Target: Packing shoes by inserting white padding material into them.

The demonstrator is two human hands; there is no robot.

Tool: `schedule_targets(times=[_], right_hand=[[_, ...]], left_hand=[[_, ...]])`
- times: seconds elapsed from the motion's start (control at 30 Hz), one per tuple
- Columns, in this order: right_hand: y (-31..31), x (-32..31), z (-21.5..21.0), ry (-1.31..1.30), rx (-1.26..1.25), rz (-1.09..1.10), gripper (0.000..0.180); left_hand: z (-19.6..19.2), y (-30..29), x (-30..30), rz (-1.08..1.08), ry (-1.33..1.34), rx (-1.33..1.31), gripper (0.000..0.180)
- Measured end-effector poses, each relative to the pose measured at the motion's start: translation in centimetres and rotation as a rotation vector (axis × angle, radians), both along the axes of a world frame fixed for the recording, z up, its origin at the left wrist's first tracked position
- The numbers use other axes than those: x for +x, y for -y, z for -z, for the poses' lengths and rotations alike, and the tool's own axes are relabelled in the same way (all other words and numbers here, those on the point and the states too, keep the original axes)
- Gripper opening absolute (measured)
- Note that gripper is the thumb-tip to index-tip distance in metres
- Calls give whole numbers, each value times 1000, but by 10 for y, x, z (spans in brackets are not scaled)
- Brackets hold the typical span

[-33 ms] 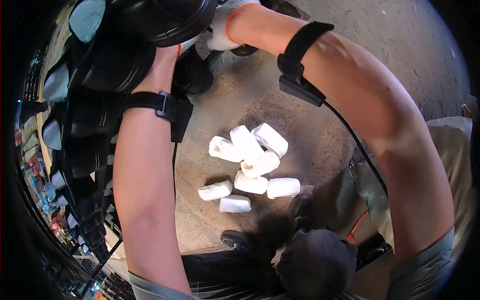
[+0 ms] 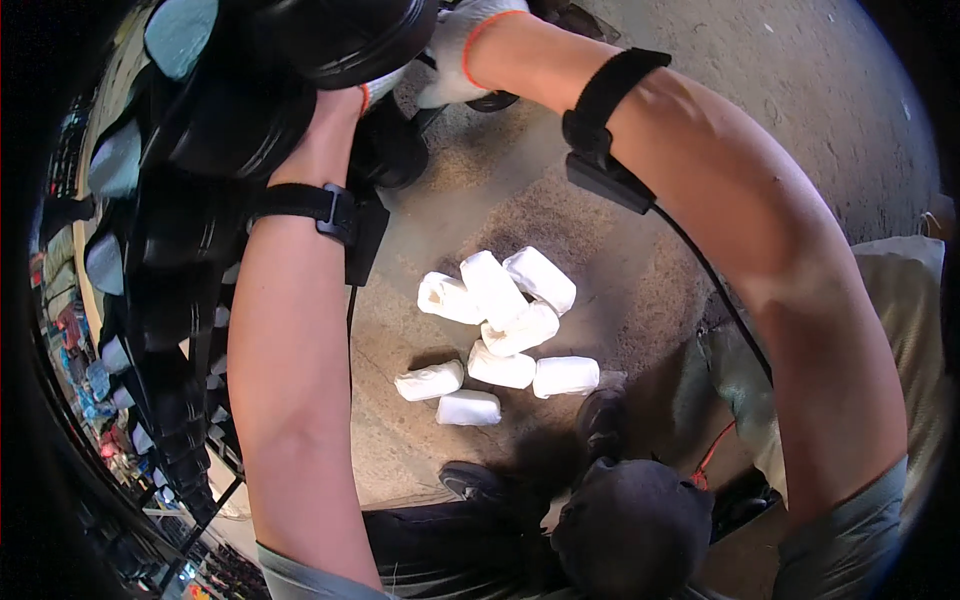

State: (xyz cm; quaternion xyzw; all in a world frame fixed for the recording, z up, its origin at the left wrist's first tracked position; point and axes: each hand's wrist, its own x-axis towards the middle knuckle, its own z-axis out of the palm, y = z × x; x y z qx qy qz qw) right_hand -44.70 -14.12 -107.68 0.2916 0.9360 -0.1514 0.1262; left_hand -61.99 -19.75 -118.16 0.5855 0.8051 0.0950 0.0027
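My left hand (image 2: 380,86), in a white knitted glove with an orange cuff edge, is almost wholly hidden behind black footwear (image 2: 340,45) with rounded toes. Its fingers do not show. To the right, my right hand (image 2: 458,50) wears a matching glove and is bent inward beside the same footwear at the top edge. Its fingers look curled, though their tips and whatever lies in them are hidden. Below the hands, several white wrapped rolls (image 2: 492,290) lie in a loose heap on the floor.
Rows of black footwear with pale blue inner faces (image 2: 115,160) line a rack on my left. A pale sack (image 2: 895,330) stands at the right. Near the bottom are a dark shoe (image 2: 602,418) and a dark grey rounded shape (image 2: 635,530). Cables hang from both wrist straps.
My right hand has shifted slightly right and down. The left wrist has moved very slightly right. The white rolls have stayed where they were.
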Motion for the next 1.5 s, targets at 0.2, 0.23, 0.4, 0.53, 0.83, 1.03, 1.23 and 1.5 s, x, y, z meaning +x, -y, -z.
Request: schedule_targets(times=[0.2, 0.23, 0.4, 0.53, 0.83, 1.03, 1.23, 1.5], right_hand=[[-2, 10, 20, 5, 129, 149, 65], [-4, -3, 24, -23, 139, 99, 64], [-54, -3, 75, 56, 240, -61, 58], [-29, -12, 51, 17, 168, -144, 84], [9, 51, 52, -716, 27, 397, 65], [-24, 40, 65, -694, -197, 618, 81], [-52, -15, 58, -304, -86, 611, 78], [31, 41, 37, -831, 56, 525, 71]], left_hand=[[-31, 42, 25, 6, 205, 131, 40], [-33, 61, 27, 38, -73, 264, 23], [-39, 189, 161, 249, 301, 404, 51], [3, 286, 218, -94, 441, -161, 88], [56, 306, 242, -489, 649, -393, 109], [57, 294, 249, -479, 656, -460, 103], [55, 304, 257, -468, 615, -268, 89], [-39, 269, 174, -413, 1520, 475, 69]])
